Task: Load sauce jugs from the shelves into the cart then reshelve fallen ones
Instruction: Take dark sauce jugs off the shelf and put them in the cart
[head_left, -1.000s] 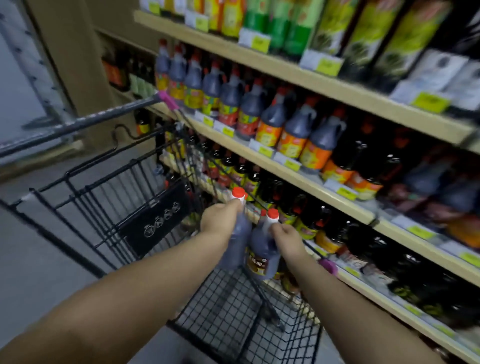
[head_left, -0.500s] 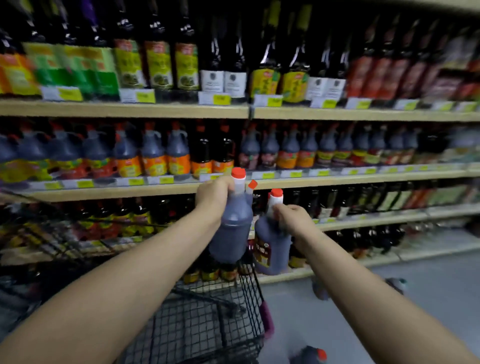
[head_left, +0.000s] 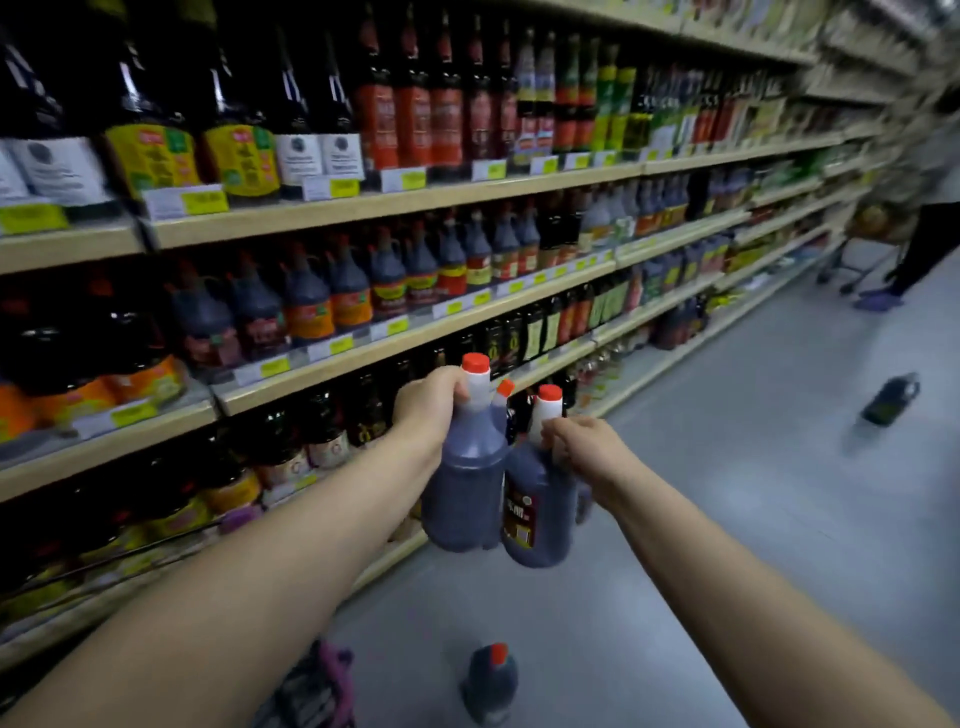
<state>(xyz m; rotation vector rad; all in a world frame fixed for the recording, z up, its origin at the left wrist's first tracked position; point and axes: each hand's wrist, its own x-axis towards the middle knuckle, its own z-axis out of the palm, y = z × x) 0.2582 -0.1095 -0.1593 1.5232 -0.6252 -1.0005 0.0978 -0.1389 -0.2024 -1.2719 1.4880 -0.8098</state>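
My left hand (head_left: 428, 408) grips the handle of a dark sauce jug (head_left: 465, 488) with a red cap, held upright in the air. My right hand (head_left: 587, 452) holds a second dark jug (head_left: 537, 514) by its neck, touching the first; a third red cap (head_left: 505, 388) shows between them. One jug (head_left: 491, 680) stands on the floor below my arms. Another dark bottle (head_left: 889, 399) lies on the floor to the right. A corner of the cart (head_left: 319, 686) with its purple bumper shows at the bottom edge.
Long shelves (head_left: 415, 200) packed with sauce jugs and bottles run along the left, receding to the right. Grey aisle floor (head_left: 727, 519) spreads right of them. A person's legs (head_left: 924, 249) and another cart (head_left: 857, 244) stand at the far right end.
The view has swung right, from the cart to the aisle. Both hands stay closed on their jugs, lifted away from the cart basket. The cart has slipped almost out of view.
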